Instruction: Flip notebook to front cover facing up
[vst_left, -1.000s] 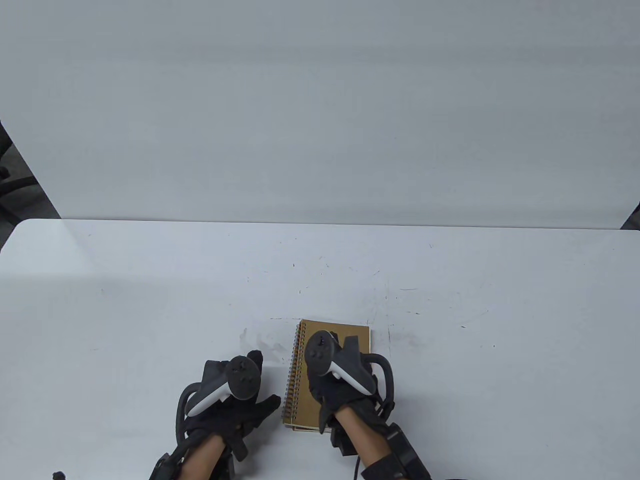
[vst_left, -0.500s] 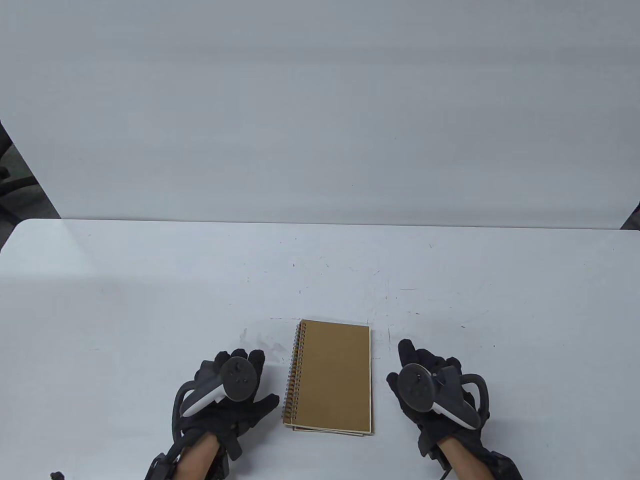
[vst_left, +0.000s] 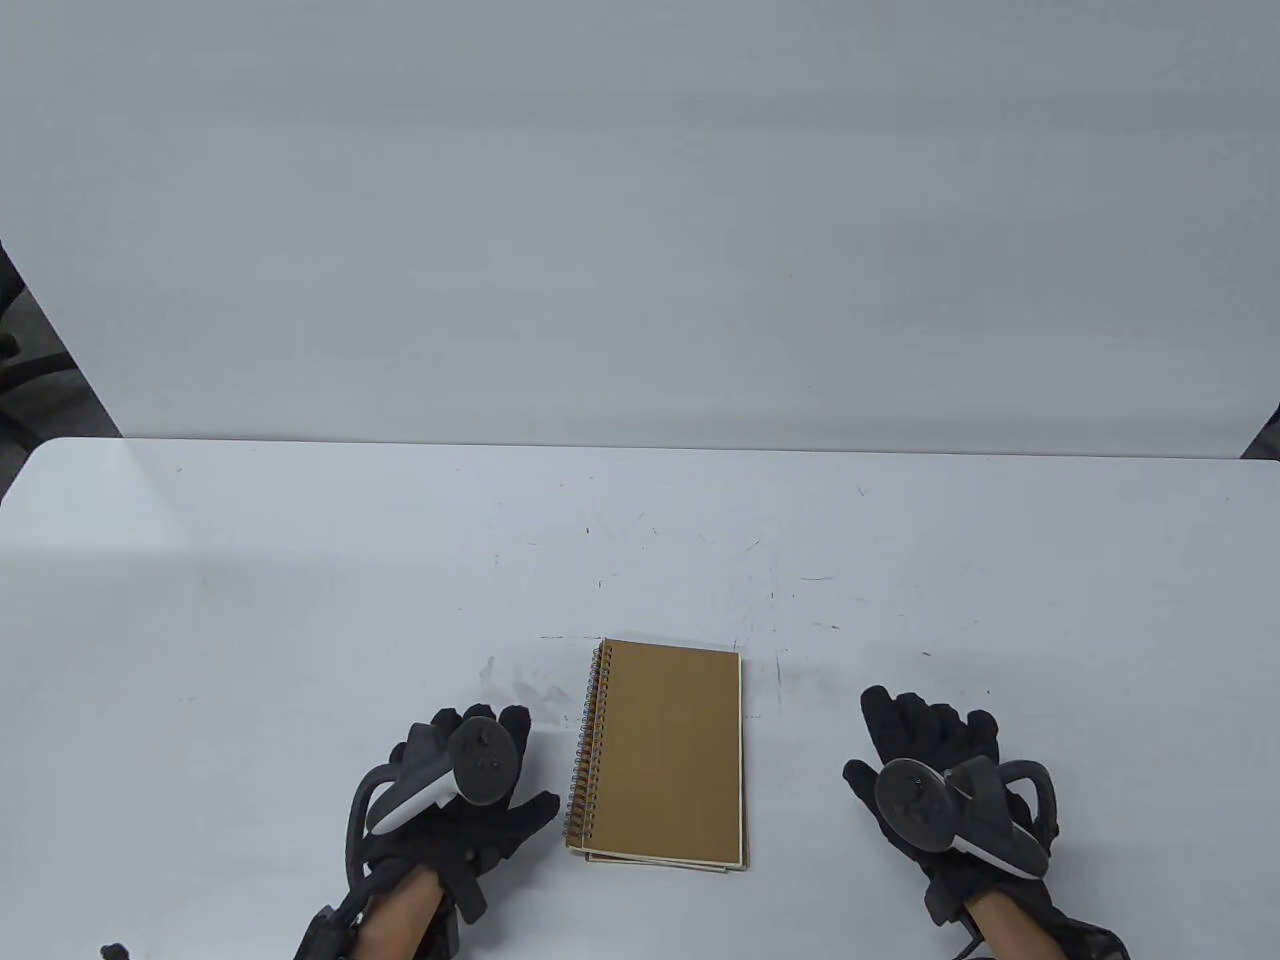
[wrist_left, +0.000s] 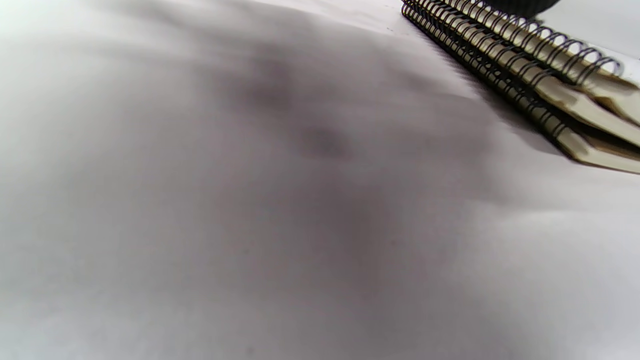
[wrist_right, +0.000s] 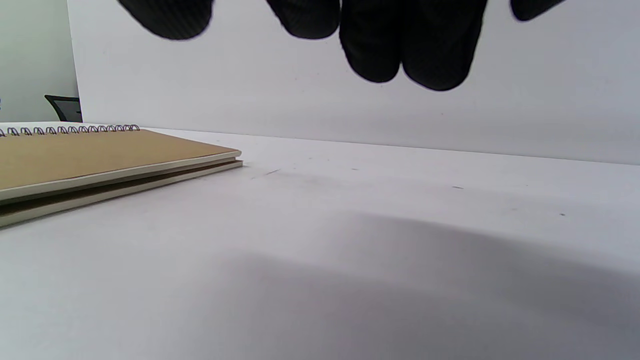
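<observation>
A spiral notebook (vst_left: 663, 752) with a plain brown cover lies flat near the table's front edge, its wire spine on the left. It also shows in the left wrist view (wrist_left: 540, 75) and the right wrist view (wrist_right: 90, 160). My left hand (vst_left: 470, 790) rests flat on the table just left of the spine, fingers spread, holding nothing. My right hand (vst_left: 930, 770) lies open on the table well right of the notebook, apart from it. Its fingertips (wrist_right: 400, 45) hang empty above the table.
The white table (vst_left: 300, 600) carries faint scuff marks behind the notebook. A white wall panel (vst_left: 640, 250) stands along the far edge. A dark chair (vst_left: 20, 370) shows at the far left.
My right hand has left the notebook's cover and moved right, onto the bare table. The notebook stays flat in place. My left hand has hardly moved.
</observation>
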